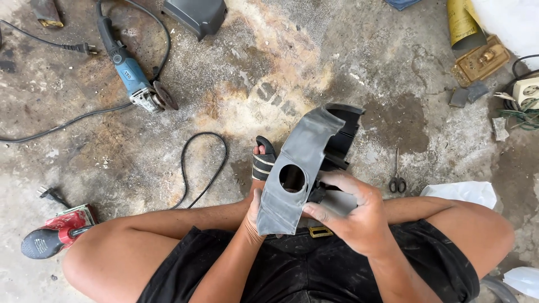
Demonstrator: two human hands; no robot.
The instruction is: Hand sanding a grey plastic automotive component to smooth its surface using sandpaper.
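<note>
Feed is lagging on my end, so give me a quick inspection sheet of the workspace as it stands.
Surface: stained, dusty concrete floor.
Job's things: grey plastic panel with a round hole, held upright over the lap.
Clutter: angle grinder, red sander, scissors, dark grey cover, sandpaper roll.
Grips: left hand at the panel's lower edge; right hand behind it.
Cables: black cord loop; socket block.
Surroundings: white plastic bag.

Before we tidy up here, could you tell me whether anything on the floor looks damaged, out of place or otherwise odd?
The angle grinder lies on the stained concrete with its disc exposed and cords looping loose beside it. Scissors lie near the right knee. Both hands, left hand and right hand, hold a grey plastic panel with a round hole; no damage shows.
</note>
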